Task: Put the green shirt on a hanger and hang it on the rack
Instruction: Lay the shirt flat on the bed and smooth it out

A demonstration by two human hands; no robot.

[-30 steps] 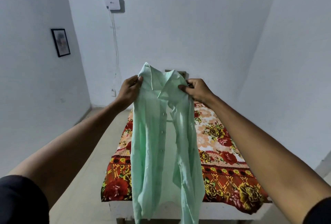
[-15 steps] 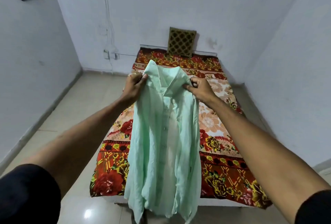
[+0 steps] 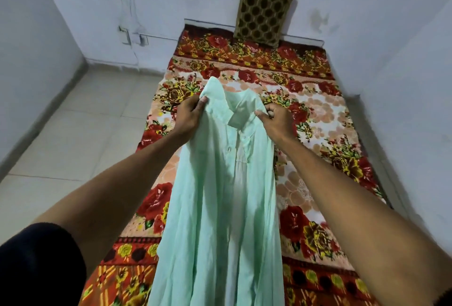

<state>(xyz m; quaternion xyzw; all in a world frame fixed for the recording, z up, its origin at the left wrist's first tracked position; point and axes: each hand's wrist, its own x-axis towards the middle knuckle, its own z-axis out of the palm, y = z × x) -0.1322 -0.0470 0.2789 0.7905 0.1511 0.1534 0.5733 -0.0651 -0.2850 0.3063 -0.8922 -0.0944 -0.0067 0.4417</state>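
A pale green shirt [image 3: 220,203] hangs in front of me, collar up, its front open and its tail running out of the bottom of the view. My left hand [image 3: 188,115] grips the shirt's left shoulder by the collar. My right hand [image 3: 275,121] pinches the right shoulder beside the collar. Both arms are stretched out over the bed. No hanger and no rack are in view.
Below the shirt lies a bed with a red and yellow floral blanket [image 3: 318,120]. A brown patterned pillow [image 3: 263,13] leans on the far wall. Pale tiled floor [image 3: 73,134] runs along the bed's left side; white walls close in on the left and right.
My view has tilted down from the wall to the bed. Both hands have lowered the shirt toward the blanket and kept their hold on its shoulders.
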